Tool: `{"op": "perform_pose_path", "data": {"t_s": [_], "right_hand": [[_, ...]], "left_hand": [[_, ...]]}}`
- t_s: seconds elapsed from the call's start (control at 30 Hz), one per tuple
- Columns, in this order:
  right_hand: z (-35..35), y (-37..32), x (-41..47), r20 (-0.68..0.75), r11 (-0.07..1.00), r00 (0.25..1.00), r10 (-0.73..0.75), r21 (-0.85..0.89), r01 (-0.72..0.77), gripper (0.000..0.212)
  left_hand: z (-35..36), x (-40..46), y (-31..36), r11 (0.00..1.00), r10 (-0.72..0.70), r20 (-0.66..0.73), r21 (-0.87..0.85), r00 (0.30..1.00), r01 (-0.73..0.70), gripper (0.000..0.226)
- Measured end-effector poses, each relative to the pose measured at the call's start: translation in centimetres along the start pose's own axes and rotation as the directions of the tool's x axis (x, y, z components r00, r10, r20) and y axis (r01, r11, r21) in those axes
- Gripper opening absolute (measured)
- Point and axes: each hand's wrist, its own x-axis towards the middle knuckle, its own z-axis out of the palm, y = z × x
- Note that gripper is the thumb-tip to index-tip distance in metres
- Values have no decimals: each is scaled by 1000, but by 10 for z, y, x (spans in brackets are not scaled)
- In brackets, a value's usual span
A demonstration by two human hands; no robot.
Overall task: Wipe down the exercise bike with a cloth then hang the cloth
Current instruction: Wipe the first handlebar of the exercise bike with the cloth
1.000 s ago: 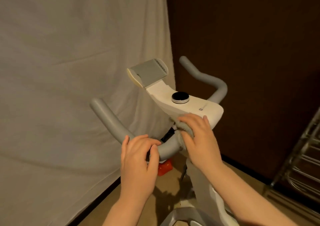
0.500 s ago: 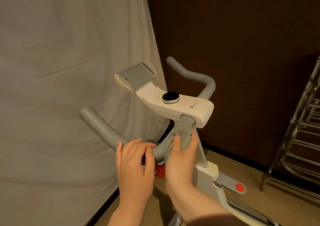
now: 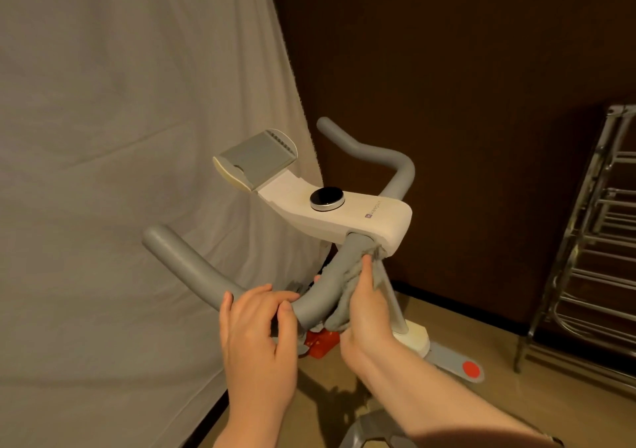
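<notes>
The grey cloth (image 3: 347, 296) is wrapped against the near grey handlebar (image 3: 213, 275) of the exercise bike (image 3: 344, 213), just below the white console. The right hand (image 3: 364, 313) grips the cloth round the bar, its fingers (image 3: 366, 268) curled over the fabric. Just beside it, the left hand (image 3: 258, 337) holds the same bar lower along the bend, fingers curled over the top. A black round knob (image 3: 326, 199) sits on the console, with a grey tablet holder (image 3: 258, 158) beyond. A white sheet (image 3: 120, 172) hangs at left; a metal rack (image 3: 592, 241) stands at right on the floor (image 3: 481, 327).
</notes>
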Motion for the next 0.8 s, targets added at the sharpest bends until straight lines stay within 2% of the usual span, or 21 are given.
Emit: {"op": "perform_pose_path", "data": {"t_s": [0.07,0.13,0.17,0.23,0.3,0.33,0.4,0.5,0.57,0.6,0.63,0.67,0.7,0.77,0.8], "right_hand": [[-4,-6,8,80,996,997,-9,91,2,87],[-5,-15,14,89,989,995,-54,143,41,79],[-4,-15,9,87,990,992,-91,118,81,70],[-9,-5,0,102,961,962,-252,-93,262,56],[-19,0,-15,136,801,851,-507,-289,524,43],[-24,-1,-18,167,721,790,-590,-332,608,38],[-32,-5,-19,203,580,686,-699,-399,710,36],[-34,-16,-16,319,366,536,-782,-462,808,52],[-26,-33,-15,482,165,485,-729,-564,809,62],[-22,-43,-14,571,-4,457,-682,-627,779,60],[-19,-53,-11,665,-184,413,-622,-637,748,52],[-15,-61,-8,749,-318,375,-546,-599,735,40],[-13,-68,-7,808,-368,370,-458,-552,748,28],[-15,-72,-12,890,-331,372,-264,-446,832,17],[-17,-73,-16,926,-335,347,-149,-377,863,19]], "left_hand": [[2,1,1,1000,-1,-8,10,1000,1,29],[2,1,2,1000,-5,-11,13,1000,5,29],[2,1,2,1000,-2,-13,14,1000,2,29],[2,0,1,1000,7,-16,16,1000,-7,30],[4,1,2,1000,5,-32,20,999,-5,31],[5,1,3,1000,-2,-40,22,999,3,32],[5,0,4,1000,-10,-54,18,999,11,31],[6,0,3,1000,-9,-57,16,998,10,28],[7,0,3,999,-25,-57,28,998,27,27],[7,0,3,999,-34,-61,30,998,35,26],[8,0,4,998,-43,-66,32,997,45,26],[9,0,5,998,-56,-75,35,996,59,26],[9,0,6,997,-69,-82,38,994,73,26],[10,1,9,994,-99,-94,41,991,103,27],[10,1,10,992,-113,-99,41,989,117,26]]}}
